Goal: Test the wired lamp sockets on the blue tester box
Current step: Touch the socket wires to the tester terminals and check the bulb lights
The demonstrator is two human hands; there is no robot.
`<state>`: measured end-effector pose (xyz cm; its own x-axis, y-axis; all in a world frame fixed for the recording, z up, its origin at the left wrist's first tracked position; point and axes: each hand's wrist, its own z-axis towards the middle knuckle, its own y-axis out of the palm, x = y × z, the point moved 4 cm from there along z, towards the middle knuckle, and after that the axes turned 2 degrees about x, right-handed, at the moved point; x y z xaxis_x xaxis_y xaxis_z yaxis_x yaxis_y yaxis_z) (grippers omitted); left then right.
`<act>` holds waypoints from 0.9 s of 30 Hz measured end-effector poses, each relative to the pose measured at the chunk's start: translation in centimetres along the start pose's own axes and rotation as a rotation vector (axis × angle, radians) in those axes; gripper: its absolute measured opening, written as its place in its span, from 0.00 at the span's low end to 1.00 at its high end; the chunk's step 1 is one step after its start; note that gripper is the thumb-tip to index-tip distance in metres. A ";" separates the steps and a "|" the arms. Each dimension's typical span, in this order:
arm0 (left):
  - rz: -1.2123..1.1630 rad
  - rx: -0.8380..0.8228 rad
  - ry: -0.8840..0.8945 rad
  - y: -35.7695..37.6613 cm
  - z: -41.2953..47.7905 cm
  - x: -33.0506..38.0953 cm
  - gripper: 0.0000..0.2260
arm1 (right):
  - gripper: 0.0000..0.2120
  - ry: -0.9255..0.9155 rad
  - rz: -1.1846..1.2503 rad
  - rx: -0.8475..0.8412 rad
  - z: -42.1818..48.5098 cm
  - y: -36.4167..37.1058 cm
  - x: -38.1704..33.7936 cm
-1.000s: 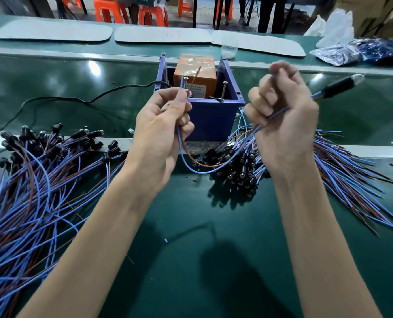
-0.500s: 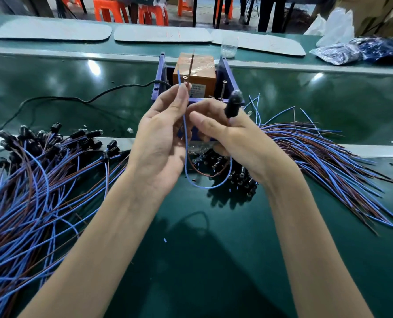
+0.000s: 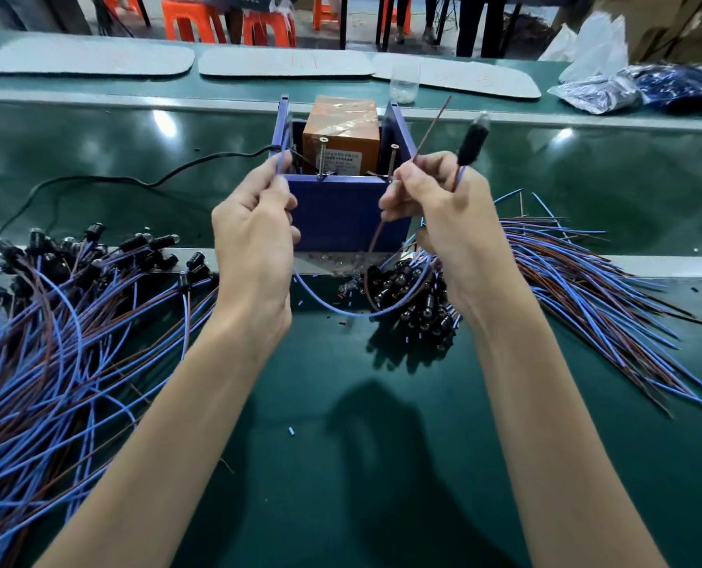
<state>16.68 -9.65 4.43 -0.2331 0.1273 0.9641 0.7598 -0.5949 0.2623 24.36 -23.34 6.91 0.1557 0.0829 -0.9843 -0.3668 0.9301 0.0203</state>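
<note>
The blue tester box [image 3: 343,215] stands at the middle of the green bench, with an orange transformer [image 3: 341,133] inside and two upright screws [image 3: 321,157] at its front rim. My left hand [image 3: 255,235] pinches the blue wire [image 3: 324,305] at the box's left front corner. My right hand [image 3: 443,215] pinches the brown wire [image 3: 431,129] near the right screw and also holds the black lamp socket [image 3: 471,141], which sticks up behind my fingers. The blue wire loops down between both hands.
A large heap of wired sockets [image 3: 54,321] covers the left of the bench, and another bundle [image 3: 566,280] fans out to the right. A black power cable [image 3: 136,180] runs left from the box. White mats [image 3: 284,61] and plastic bags [image 3: 611,88] lie at the back.
My hands have spread apart: the left stayed at the box's left corner, the right moved right with the socket, and now pinches the brown wire end by the right screw.
</note>
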 end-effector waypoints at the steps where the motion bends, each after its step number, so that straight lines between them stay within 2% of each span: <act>1: 0.001 0.000 -0.011 0.0 0.2 -0.2 0.15 | 0.12 -0.006 0.010 0.048 0.1 -0.4 0.0; 3: 0.028 -0.020 0.017 0.1 0.3 -0.4 0.17 | 0.10 -0.003 0.036 0.115 0.3 -1.1 0.1; 7: 0.109 -0.103 0.109 0.0 0.2 -0.4 0.16 | 0.07 0.014 0.102 0.204 0.6 -2.0 0.3; 10: 0.055 -0.101 0.080 -0.5 0.3 -0.4 0.08 | 0.07 0.015 0.132 0.258 0.7 -2.6 0.3; 16: 0.015 -0.045 0.007 -1.1 1.0 -0.8 0.03 | 0.09 0.026 0.124 0.288 1.1 -3.2 0.8; 18: 0.021 -0.059 0.001 -0.9 1.0 -1.1 0.05 | 0.10 0.041 0.113 0.298 1.2 -3.4 1.2; 23: 0.114 -0.180 0.011 -0.3 0.9 -1.6 0.19 | 0.13 0.087 0.013 0.295 1.4 -3.8 2.0; 25: 0.139 -0.187 0.017 -0.5 0.9 -1.8 0.20 | 0.13 0.105 -0.012 0.292 1.4 -3.9 2.2; 27: 0.169 -0.150 0.032 -0.9 1.1 -1.8 0.16 | 0.12 0.115 -0.029 0.290 1.4 -4.0 2.3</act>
<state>17.14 -8.47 2.51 -0.1307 -0.0080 0.9914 0.6912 -0.7177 0.0853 27.48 -26.33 4.84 0.0510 0.0291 -0.9983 -0.0845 0.9961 0.0247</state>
